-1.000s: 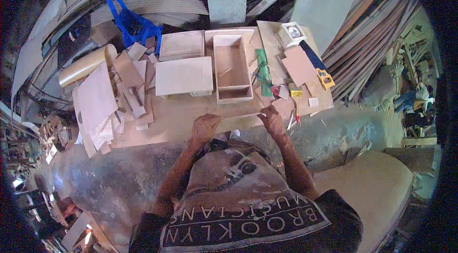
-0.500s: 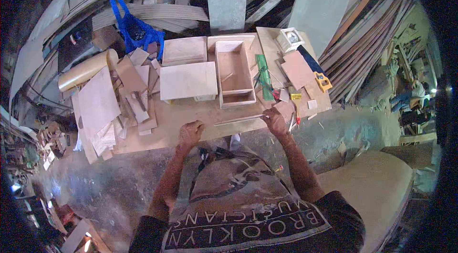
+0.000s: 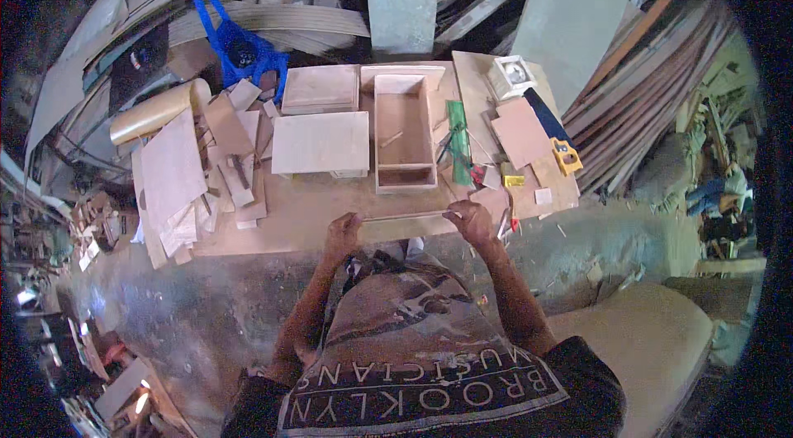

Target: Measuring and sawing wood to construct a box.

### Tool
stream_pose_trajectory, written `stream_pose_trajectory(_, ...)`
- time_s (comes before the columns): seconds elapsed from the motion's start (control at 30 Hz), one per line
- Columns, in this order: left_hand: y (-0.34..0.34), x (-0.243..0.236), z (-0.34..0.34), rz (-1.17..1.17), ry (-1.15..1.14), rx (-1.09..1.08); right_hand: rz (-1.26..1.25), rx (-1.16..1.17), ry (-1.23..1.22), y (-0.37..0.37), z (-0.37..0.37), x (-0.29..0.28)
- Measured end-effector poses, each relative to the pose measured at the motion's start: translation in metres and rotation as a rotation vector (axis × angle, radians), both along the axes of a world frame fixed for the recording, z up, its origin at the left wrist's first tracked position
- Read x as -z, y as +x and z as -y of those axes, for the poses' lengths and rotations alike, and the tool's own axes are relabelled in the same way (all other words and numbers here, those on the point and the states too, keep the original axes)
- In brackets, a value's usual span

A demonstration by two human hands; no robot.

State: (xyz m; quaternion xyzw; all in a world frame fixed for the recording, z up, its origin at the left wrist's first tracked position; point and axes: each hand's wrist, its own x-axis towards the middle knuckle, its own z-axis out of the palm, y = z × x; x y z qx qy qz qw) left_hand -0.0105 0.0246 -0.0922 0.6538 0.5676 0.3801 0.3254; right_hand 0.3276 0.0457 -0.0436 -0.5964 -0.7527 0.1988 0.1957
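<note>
Between my two hands a thin wooden strip [image 3: 403,216] lies crosswise above the front edge of the workbench [image 3: 314,207]. My left hand [image 3: 343,233] is closed at the strip's left end. At the other end my right hand [image 3: 471,220] pinches the strip between thumb and fingers. Just beyond the strip stands an open wooden box [image 3: 405,132] with a divider near its front and a small stick inside. A pale wooden panel [image 3: 320,143] rests on something to the left of the box, and another wooden box or panel [image 3: 320,89] sits behind it.
Wood offcuts [image 3: 235,182] and a brown roll [image 3: 161,111] crowd the bench's left side. To the right are a green strip [image 3: 458,140], a yellow-handled handsaw [image 3: 564,155], a yellow tape measure [image 3: 514,180] and a white square-framed object [image 3: 512,74]. A blue bag [image 3: 244,49] hangs behind.
My left hand has closed on the free left end of the strip. The strip now lies more level between both hands, and the view has shifted slightly.
</note>
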Motion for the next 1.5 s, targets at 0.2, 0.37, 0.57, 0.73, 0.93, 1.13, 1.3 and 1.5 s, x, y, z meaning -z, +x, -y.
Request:
stream_pose_trajectory(0.2, 0.005, 0.042, 0.020, 0.042, -0.175, -0.094, 0.033, -0.169, -0.116, 0.000, -0.019, -0.027)
stream_pose_trajectory(0.37, 0.042, 0.018, 0.021, 0.164, -0.419, -0.305, -0.001, -0.338, -0.146, 0.018, -0.031, -0.002)
stream_pose_trajectory(0.57, 0.055, 0.016, 0.027, 0.354, -0.515, -0.488, 0.048, -0.518, -0.219, 0.024, -0.048, 0.012)
stream_pose_trajectory(0.73, 0.071, -0.003, 0.019, 0.639, -0.606, -0.553, 0.031, -0.604, -0.092, 0.033, -0.055, 0.010)
stream_pose_trajectory(0.93, 0.068, 0.006, 0.022, 0.483, -0.551, -0.529, 0.086, -0.579, -0.239, 0.030, -0.052, 0.024)
stream_pose_trajectory(1.13, 0.066, 0.008, 0.024, 0.374, -0.512, -0.472, 0.037, -0.540, -0.218, 0.029, -0.048, 0.021)
stream_pose_trajectory(1.3, 0.061, 0.025, 0.026, 0.458, -0.472, -0.479, 0.048, -0.587, -0.220, 0.027, -0.050, 0.008)
stream_pose_trajectory(1.5, 0.072, 0.005, 0.020, 0.439, -0.497, -0.517, 0.004, -0.552, -0.117, 0.034, -0.045, 0.047)
